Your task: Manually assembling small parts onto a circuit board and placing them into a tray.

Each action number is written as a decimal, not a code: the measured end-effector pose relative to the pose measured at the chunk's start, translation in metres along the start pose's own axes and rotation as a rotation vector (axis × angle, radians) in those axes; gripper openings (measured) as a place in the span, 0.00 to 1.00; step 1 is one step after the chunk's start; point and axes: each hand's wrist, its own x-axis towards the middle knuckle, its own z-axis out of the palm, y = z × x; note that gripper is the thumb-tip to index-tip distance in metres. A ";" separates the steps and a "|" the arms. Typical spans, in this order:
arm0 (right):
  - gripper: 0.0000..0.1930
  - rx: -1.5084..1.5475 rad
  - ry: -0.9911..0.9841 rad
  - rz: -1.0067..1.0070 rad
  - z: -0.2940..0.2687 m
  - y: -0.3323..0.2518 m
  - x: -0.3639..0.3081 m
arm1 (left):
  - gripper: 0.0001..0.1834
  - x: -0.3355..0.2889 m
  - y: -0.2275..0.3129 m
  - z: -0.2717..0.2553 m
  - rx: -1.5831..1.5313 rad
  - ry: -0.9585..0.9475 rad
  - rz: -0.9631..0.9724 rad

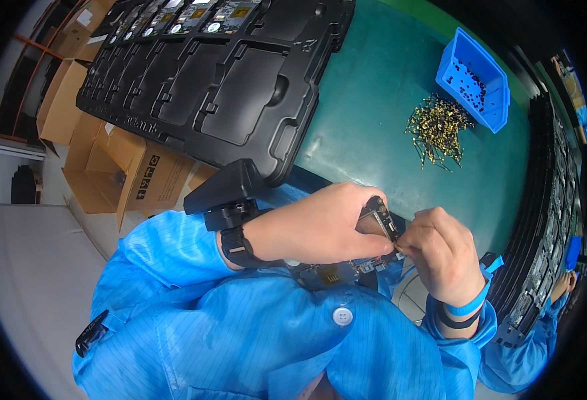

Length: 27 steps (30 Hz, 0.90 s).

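Close to my body, my left hand is wrapped around a dark circuit board. One end of the board shows beyond the fingers and its lower part shows beneath the hand. At the board's right edge, my right hand pinches with thumb and forefinger. Whatever sits between those fingertips is too small and too covered to name. A black strap with a black device is on my left wrist; a blue band circles the right one.
Small gold-and-black pieces lie heaped on the green table mat. Beside them, a blue bin contains tiny dark bits. A black moulded tray at the left bears several boards. Stacked trays and another person's sleeve are at right. Cardboard boxes stand left.
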 end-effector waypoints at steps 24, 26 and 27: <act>0.05 0.333 -0.006 0.478 -0.001 -0.013 -0.001 | 0.11 -0.003 0.001 0.002 0.051 0.029 -0.039; 0.05 0.272 -0.057 0.457 -0.005 -0.013 0.002 | 0.11 -0.004 0.000 0.002 0.072 0.030 -0.039; 0.05 0.258 -0.060 0.446 -0.005 -0.012 0.003 | 0.11 -0.003 0.001 0.001 0.084 0.023 -0.041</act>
